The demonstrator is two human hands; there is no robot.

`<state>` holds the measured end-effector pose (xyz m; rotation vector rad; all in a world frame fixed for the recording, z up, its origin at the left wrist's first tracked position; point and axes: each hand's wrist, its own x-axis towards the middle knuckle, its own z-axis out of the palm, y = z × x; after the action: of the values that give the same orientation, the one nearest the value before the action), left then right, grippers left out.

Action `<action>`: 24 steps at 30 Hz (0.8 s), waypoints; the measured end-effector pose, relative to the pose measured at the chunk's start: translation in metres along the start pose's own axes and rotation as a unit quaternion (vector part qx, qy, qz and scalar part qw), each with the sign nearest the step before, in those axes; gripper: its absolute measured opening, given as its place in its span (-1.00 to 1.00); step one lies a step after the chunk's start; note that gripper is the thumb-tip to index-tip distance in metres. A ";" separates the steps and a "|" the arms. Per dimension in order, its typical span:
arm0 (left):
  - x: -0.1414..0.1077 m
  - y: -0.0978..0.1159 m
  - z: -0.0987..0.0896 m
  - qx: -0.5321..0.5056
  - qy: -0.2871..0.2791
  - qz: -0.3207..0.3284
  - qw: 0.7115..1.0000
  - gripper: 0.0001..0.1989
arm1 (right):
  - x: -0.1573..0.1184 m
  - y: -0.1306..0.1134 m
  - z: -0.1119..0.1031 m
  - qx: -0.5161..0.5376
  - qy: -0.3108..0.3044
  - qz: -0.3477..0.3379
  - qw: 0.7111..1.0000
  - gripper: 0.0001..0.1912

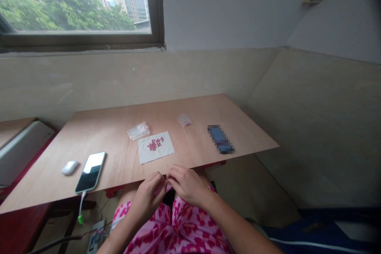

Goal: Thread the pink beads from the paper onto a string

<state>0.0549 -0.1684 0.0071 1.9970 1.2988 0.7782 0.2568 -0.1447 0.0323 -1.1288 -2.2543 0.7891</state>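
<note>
A person sits at a pale wooden desk [190, 115], seen from their own head, with both bare hands raised just in front of the desk's near edge, above their lap. The left hand [145, 200] and right hand [187, 186] come together at the fingertips, the fingers curled and bunched rather than spread. A small pink sliver [160, 189] shows between the hands, just below the fingertips. It is too small and partly hidden to identify, and it cannot be told whether the fingers are pinching it or the pink heart-print garment [175, 226] beneath them.

The main landmark is a white square of paper or cloth [156, 147] on the desk, just beyond the hands. A cluster of small, round pink beads [155, 144] lies on it. Just beyond its far-left corner lies a clear plastic bag [138, 131]. Farther back and to the right is a smaller clear bag [185, 120] with something pink inside. Well to the right is a blurred blue rectangular object [220, 139]. To the left of the square lie a smartphone [90, 172], its white cable [81, 206] trailing over the desk edge, and farther left a white wireless mouse [70, 167].
</note>
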 end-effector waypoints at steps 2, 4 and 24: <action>0.002 -0.002 0.003 0.000 0.006 0.006 1.000 -0.69 | 0.002 0.001 0.002 0.000 0.010 0.003 1.000 -0.91; 0.004 -0.004 0.004 0.001 0.011 0.004 1.000 -0.69 | 0.005 0.002 0.004 0.006 0.023 0.010 1.000 -0.91; 0.007 0.001 0.000 -0.011 0.004 -0.029 0.999 -0.55 | 0.007 -0.001 0.011 0.007 0.085 0.069 0.994 -0.84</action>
<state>0.0577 -0.1621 0.0091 1.9314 1.3417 0.7705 0.2453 -0.1424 0.0265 -1.3054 -2.0444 0.7323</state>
